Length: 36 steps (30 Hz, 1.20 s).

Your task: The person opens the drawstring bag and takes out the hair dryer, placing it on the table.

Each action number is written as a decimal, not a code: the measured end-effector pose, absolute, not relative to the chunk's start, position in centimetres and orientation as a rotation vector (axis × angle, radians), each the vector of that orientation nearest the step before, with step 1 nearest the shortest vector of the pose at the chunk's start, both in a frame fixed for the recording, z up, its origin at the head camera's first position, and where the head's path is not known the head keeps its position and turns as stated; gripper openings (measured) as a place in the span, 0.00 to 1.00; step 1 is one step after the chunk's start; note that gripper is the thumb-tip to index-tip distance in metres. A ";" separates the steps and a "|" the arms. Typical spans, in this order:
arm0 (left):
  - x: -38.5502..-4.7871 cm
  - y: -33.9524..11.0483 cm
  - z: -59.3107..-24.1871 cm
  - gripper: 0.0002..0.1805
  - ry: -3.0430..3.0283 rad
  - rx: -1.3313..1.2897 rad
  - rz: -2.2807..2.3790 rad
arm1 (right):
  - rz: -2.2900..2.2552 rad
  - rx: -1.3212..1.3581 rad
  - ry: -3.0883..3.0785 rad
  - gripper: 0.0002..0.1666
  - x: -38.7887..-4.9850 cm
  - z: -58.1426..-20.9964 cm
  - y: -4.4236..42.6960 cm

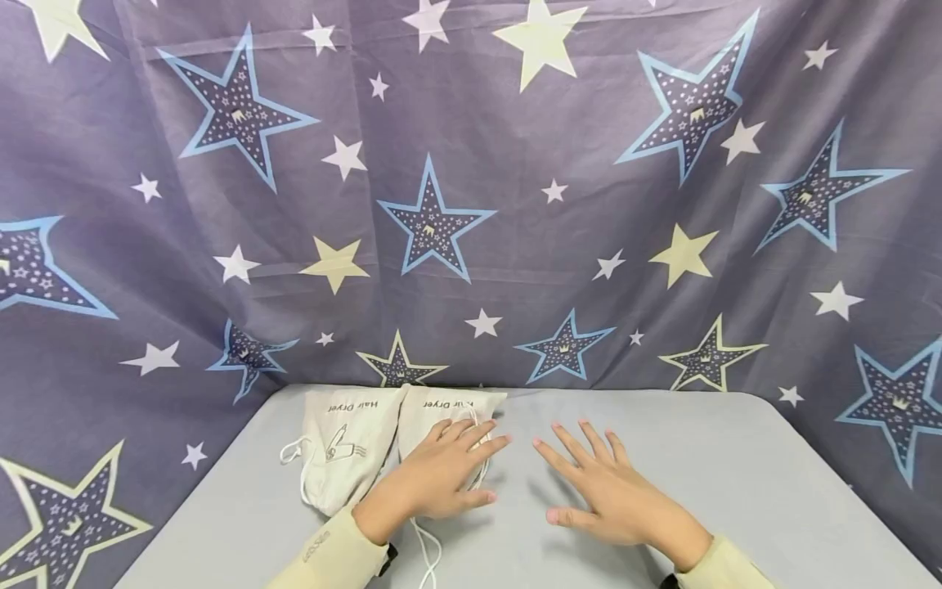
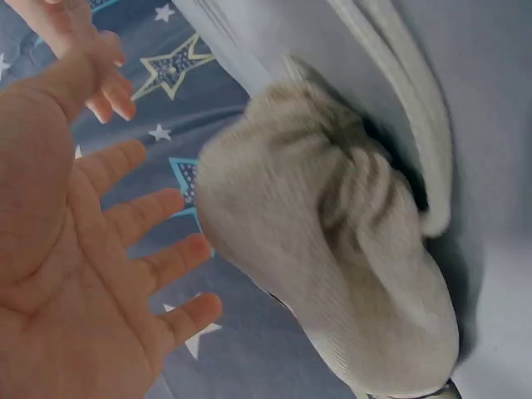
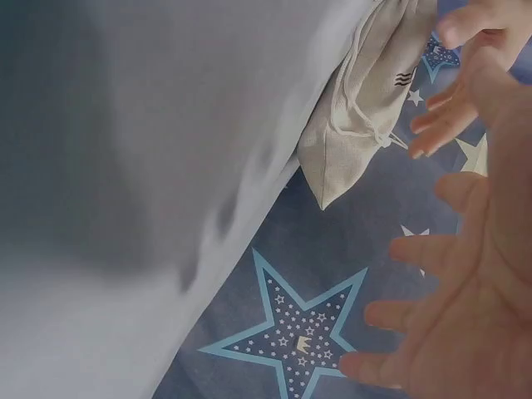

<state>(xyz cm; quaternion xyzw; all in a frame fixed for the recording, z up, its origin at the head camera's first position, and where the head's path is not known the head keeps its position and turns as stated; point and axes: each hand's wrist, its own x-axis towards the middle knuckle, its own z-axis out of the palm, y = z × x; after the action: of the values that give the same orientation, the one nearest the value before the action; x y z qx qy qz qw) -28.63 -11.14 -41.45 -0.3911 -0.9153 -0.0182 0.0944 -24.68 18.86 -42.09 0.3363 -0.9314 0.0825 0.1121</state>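
Observation:
Two cream cloth drawstring bags lie side by side on the table, both printed "Hair Dryer". The left bag [image 1: 352, 446] shows a dryer drawing and has its cord looped out to the left. My left hand [image 1: 441, 474] is spread, palm down, over the right bag [image 1: 419, 413] and hides much of it. In the left wrist view a gap shows between that hand [image 2: 91, 274] and a gathered cloth bag [image 2: 324, 241]. To the right, my right hand [image 1: 614, 495] hovers with spread fingers above the table, holding nothing; a bag [image 3: 366, 108] lies beyond it in the right wrist view.
The grey table [image 1: 736, 458] has rounded far corners. Behind it hangs a purple-grey curtain [image 1: 486, 106] patterned with stars, coming down to the table's back edge. A white cord [image 1: 428, 556] trails toward the front of the table.

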 end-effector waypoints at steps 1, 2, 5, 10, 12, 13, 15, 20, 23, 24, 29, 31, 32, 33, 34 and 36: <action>-28.8 -11.2 -41.5 0.42 -2.720 -1.146 -0.051 | 0.245 0.986 -2.733 0.49 -24.8 -42.0 18.8; -29.0 -11.3 -41.5 0.41 -2.725 -1.132 -0.057 | 0.244 0.988 -2.730 0.48 -25.0 -41.9 18.8; -29.4 -11.4 -41.6 0.40 -2.737 -1.087 -0.073 | 0.243 1.002 -2.726 0.48 -25.7 -41.7 18.7; -29.6 -11.5 -42.0 0.38 -2.735 -0.983 -0.061 | 0.237 1.035 -2.722 0.47 -27.2 -41.4 17.9; -29.7 -11.6 -41.9 0.38 -2.726 -0.947 -0.027 | 0.229 1.035 -2.711 0.47 -27.9 -41.3 17.6; -29.7 -11.6 -41.9 0.38 -2.724 -0.929 -0.014 | 0.224 1.032 -2.705 0.47 -28.3 -41.2 17.4; -29.8 -11.8 -41.8 0.38 -2.726 -0.892 -0.005 | 0.215 1.026 -2.690 0.46 -28.9 -41.1 17.0; -30.1 -12.2 -41.7 0.38 -2.758 -0.745 -0.056 | 0.187 1.033 -2.681 0.46 -30.3 -41.0 15.7; -30.3 -12.5 -41.8 0.38 -2.781 -0.640 -0.123 | 0.182 1.063 -2.699 0.45 -31.0 -41.3 14.8; -30.3 -12.6 -41.8 0.38 -2.788 -0.611 -0.149 | 0.182 1.073 -2.706 0.45 -31.2 -41.4 14.5; -30.4 -12.8 -42.0 0.40 -2.791 -0.517 -0.265 | 0.203 1.104 -2.697 0.44 -32.2 -42.0 13.1; -30.3 -12.8 -41.9 0.40 -2.798 -0.481 -0.275 | 0.217 1.110 -2.673 0.44 -32.8 -42.1 12.7; -30.3 -12.8 -41.9 0.40 -2.803 -0.463 -0.276 | 0.222 1.116 -2.657 0.44 -33.1 -42.2 12.5; -30.2 -12.8 -41.8 0.40 -2.810 -0.445 -0.280 | 0.225 1.123 -2.638 0.44 -33.4 -42.2 12.3; -30.1 -12.8 -41.7 0.40 -2.818 -0.433 -0.280 | 0.228 1.132 -2.622 0.45 -33.7 -42.2 12.1; -29.9 -12.8 -41.6 0.40 -2.839 -0.412 -0.284 | 0.234 1.154 -2.580 0.46 -34.2 -42.1 11.7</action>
<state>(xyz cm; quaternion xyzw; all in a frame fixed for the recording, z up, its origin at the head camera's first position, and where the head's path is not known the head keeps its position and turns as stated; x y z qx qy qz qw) -29.91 -12.82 -41.58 -0.1418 -0.9766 -0.0978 0.1292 -34.21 11.73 -42.11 0.4022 -0.8991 0.0817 0.1522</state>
